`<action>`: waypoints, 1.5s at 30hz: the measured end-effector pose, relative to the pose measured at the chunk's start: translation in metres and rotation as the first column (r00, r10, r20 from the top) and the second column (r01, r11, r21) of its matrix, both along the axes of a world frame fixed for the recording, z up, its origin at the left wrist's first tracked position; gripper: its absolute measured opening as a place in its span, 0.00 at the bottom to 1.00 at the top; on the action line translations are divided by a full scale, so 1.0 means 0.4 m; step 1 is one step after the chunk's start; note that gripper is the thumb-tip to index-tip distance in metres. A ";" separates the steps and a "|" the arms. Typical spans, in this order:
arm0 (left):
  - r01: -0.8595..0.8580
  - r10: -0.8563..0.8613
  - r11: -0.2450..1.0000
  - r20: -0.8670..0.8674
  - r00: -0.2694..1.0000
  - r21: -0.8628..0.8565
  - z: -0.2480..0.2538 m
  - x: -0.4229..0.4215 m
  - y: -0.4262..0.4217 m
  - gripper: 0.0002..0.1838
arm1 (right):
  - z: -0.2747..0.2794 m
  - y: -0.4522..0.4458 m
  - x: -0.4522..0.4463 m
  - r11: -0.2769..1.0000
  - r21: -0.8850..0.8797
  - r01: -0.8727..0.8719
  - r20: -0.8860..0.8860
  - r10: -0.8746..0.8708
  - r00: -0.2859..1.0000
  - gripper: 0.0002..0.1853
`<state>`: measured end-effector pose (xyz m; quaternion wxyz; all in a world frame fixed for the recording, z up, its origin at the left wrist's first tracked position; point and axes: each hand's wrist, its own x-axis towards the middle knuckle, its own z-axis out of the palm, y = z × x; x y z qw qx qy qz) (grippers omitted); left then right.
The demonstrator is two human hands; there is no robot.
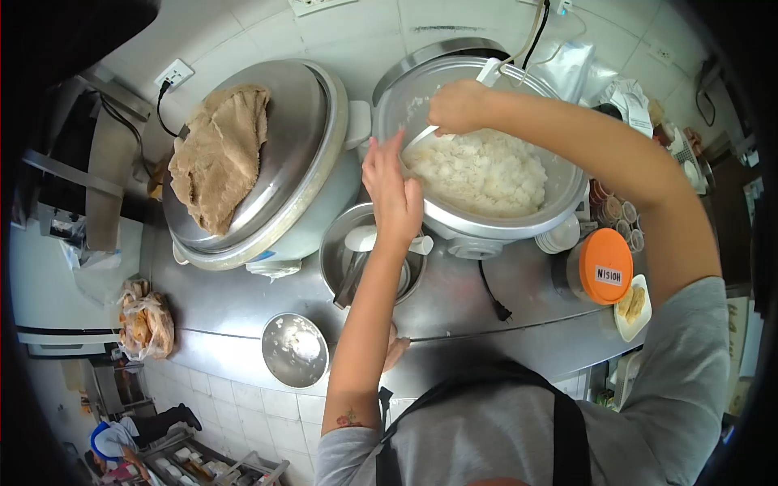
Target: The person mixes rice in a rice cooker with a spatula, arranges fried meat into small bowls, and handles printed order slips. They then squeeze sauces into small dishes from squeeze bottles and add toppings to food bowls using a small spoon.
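An uncovered cooker (502, 225) holds a large mound of white rice (490, 174). My right hand (456, 107) is closed around a white paddle (489, 73) over the rice, its lower end near the pot's left inner wall. My left hand (393, 190) rests at the pot's left rim, fingers extended and apart, with nothing in it. Below that hand, a metal bowl (328, 271) contains a white-handled utensil and other tools. A smaller metal bowl (295, 351) with white residue stands near the counter's front edge.
A lidded cooker (320, 186) with a brown cloth (219, 158) on top stands left. At right are an orange-lidded container (605, 266), small cups and a white dish (633, 309). A bagged item (147, 321) lies far left. Another person (121, 437) is at lower left.
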<state>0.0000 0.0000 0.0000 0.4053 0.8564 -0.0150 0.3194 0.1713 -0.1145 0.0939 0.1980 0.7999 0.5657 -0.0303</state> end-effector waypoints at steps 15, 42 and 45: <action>-0.019 0.018 1.000 0.061 0.998 0.016 -0.002 -0.006 0.002 0.35 | 0.027 -0.115 -0.148 0.913 -0.156 0.377 0.016 -0.380 0.925 0.10; 0.428 -0.372 0.887 -0.281 0.885 0.174 -0.385 -0.635 -0.212 0.22 | 0.121 -0.071 -0.546 0.909 0.340 0.241 -0.127 -0.209 0.970 0.22; 0.386 -0.326 0.899 -0.275 0.905 0.206 -0.385 -0.655 -0.226 0.21 | -0.022 0.089 -0.592 0.926 0.103 0.363 -0.186 -0.340 0.922 0.14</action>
